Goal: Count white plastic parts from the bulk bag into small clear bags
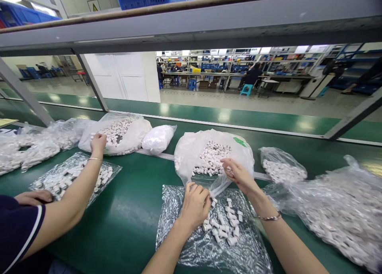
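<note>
My left hand (195,204) is over the upper left of a clear plastic sheet (170,210), its fingers bent down near the mouth of an open bag; what its fingertips hold, if anything, is hidden. My right hand (237,174), with a bracelet at the wrist, is raised at the right side of the open bag (188,150) of small white parts (213,156). Its thumb and fingers are pinched around a small white part (229,169). Several white fittings (223,226) lie loose on the sheet, right of my left hand.
At the left a co-worker's hand (98,142) reaches to another open bag (140,132); their other hand (34,197) rests by a sheet of parts (68,178). Filled bags (343,210) lie at the right. A shelf beam (191,27) spans above the green table (134,210).
</note>
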`<state>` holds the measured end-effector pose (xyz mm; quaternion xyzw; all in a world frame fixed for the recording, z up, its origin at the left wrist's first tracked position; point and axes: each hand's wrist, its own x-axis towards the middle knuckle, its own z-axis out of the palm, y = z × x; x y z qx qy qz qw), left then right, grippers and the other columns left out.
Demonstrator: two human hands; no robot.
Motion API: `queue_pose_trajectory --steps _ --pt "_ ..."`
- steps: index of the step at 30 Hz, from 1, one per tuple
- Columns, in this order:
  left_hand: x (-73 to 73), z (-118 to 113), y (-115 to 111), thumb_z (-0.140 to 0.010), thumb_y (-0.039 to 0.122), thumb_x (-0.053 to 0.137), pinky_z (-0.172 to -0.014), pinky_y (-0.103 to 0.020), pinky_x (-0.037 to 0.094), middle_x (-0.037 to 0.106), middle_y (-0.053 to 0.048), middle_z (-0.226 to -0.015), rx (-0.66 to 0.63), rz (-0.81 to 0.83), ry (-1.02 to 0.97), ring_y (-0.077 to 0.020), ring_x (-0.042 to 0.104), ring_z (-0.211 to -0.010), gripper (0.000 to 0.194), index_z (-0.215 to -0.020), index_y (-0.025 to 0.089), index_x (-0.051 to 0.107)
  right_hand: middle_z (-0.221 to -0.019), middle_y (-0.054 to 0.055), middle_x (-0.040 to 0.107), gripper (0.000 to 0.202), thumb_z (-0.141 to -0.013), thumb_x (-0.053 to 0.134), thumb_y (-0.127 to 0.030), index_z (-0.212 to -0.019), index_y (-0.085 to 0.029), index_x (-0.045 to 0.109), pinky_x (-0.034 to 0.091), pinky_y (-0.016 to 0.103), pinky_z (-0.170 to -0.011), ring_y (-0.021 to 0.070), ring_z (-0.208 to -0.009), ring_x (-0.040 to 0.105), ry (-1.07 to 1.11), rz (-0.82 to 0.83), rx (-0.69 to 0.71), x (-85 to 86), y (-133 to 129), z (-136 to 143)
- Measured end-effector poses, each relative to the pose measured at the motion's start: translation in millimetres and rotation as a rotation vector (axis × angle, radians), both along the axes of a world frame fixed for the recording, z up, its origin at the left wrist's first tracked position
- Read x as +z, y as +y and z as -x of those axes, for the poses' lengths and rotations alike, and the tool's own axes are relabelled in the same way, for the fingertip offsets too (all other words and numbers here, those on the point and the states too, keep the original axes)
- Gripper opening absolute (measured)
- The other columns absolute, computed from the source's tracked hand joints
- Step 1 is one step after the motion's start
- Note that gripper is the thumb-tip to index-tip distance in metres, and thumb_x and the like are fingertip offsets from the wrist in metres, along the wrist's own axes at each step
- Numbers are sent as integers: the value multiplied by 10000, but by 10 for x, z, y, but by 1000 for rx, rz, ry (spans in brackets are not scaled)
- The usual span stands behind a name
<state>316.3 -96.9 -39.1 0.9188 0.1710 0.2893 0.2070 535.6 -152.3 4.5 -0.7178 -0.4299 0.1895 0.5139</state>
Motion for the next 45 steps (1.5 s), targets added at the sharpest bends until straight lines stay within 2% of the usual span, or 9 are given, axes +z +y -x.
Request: queue_pose_trajectory --steps 4,11,16,20,25,30,34,40,45 --pt "11 -1 -5 -918 133 463 -1019 -410 349 579 -11 -853 -4 -2 7 -171 540 -867 128 -880 202 564 -758 23 605 259 -893 520 -458 -906 -225 632 379 295 -615 196 -676 548 -427 103 -65 -239 29 86" --pt "7 -12 -6 -927 137 458 -1019 -405 353 579 -10 -847 -15 -12 15 -169 542 -867 133 -873 200 562 -817 60 637 231 -834 555 -417 -909 -212 630 354 314 -637 239 -738 572 -458 184 -37 -418 95 151" --pt "-16 -7 11 -923 135 466 -1022 -415 347 588 -13 -858 -6 8 -5 -173 548 -875 128 -883 202 568 -657 -2 522 408 -944 379 -545 -846 -203 579 354 272 -551 165 -586 480 -297 199 35 -166 23 56" --pt "-21 -12 23 -929 138 463 -1014 -418 350 601 -15 -872 12 20 -24 -177 553 -883 128 -892 202 568 -583 -67 351 410 -971 377 -566 -841 -208 528 229 230 -450 104 -475 279 4 264 354 187 -126 110" --pt "-2 -12 40 -924 126 470 -973 -405 373 605 -14 -852 53 47 -34 -182 546 -862 127 -850 197 546 -739 -1 564 292 -948 539 -468 -950 -203 663 326 243 -542 123 -603 441 -177 389 828 486 -250 346" --pt "10 2 40 -924 121 475 -957 -398 379 617 -10 -865 56 59 -39 -180 546 -861 128 -855 200 550 -912 37 709 246 -942 559 -380 -1043 -224 720 450 261 -659 176 -757 628 -261 455 962 594 -304 471" --pt "-8 -3 29 -923 123 467 -952 -405 388 617 -19 -862 48 30 -35 -190 549 -865 136 -869 201 564 -1031 46 713 281 -964 512 -402 -1095 -239 701 489 280 -748 205 -888 656 -247 378 793 571 -277 420" --pt "-41 -27 22 -912 126 479 -972 -422 392 620 -22 -865 39 11 -45 -196 567 -876 136 -878 209 582 -912 70 659 215 -923 501 -362 -949 -204 643 442 313 -678 232 -835 614 -552 230 39 -60 28 277" --pt "-57 -31 8 -918 132 475 -981 -428 391 622 -25 -871 27 11 -34 -196 574 -886 141 -888 210 588 -919 68 625 179 -849 589 -366 -927 -217 652 420 324 -700 252 -875 590 -507 202 0 -392 160 239"
